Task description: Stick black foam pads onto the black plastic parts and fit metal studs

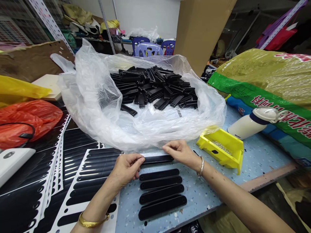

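The left hand (126, 170) grasps the left end of a black plastic strip (157, 159) at lower centre of the frame, its fingers curled over the end; the right hand (181, 153) holds the strip's right end with its fingertips, so the strip spans the gap between the hands; it lies just in front of a clear plastic bag (97, 129). Below it, 4 more black strips (161, 194) lie side by side on a speckled blue counter (206, 191); the strips look stiff, light and smooth, likely to slide a little on the counter, and their rounded ends or long edges seem the surest places to take hold. The bag holds a heap of black comb-like parts (153, 87) at upper centre; their thin teeth may prove more fragile than the strips. At lower left, white sheets with black oblong shapes (82, 174) lie beside the left hand; a gold bangle (93, 221) circles the left wrist, a silver bracelet (201, 166) the right. Right of the right hand sits a yellow bin (233, 155) holding small metal pieces (221, 147); beyond it stand a white insulated bottle (245, 124) and a green-and-yellow woven sack (267, 84); a red plastic bag (24, 124) lies at left.
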